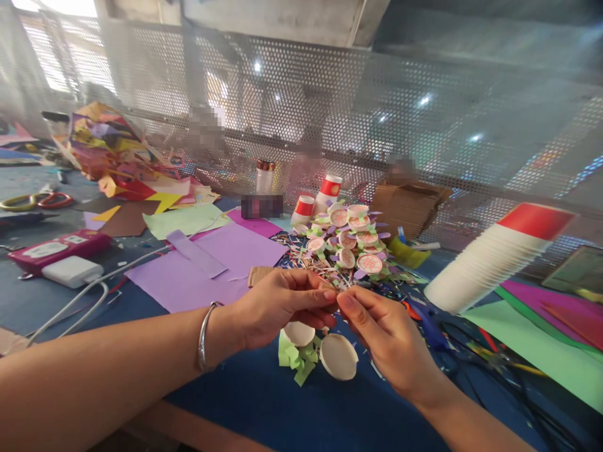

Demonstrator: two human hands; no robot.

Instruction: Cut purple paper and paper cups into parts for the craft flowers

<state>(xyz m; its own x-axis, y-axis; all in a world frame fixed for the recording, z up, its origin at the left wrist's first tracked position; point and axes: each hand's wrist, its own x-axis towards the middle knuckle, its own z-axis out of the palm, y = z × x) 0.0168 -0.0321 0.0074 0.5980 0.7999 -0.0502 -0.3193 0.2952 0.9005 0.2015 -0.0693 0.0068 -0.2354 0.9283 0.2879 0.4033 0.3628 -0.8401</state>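
Note:
My left hand point(287, 302) and my right hand point(384, 333) meet above the dark blue table, each with thumb and forefinger pinched together. Whatever lies between their fingertips is too small and hidden to name. Just below them rest two round white paper discs with low rims: one disc point(339, 356) is bare, and the other disc point(298, 333) sits by light green paper strips point(298, 361). Behind my fingers rises a heap of discs point(346, 242) with red printed marks and green and purple paper tabs.
A leaning stack of paper cups point(499, 257) stands at the right, near black cables point(509, 370). Purple paper sheets point(226, 257) lie left of centre. Further left are a power bank point(59, 251), a white charger point(73, 271) and scissors point(38, 199). A perforated metal screen point(292, 94) closes off the back.

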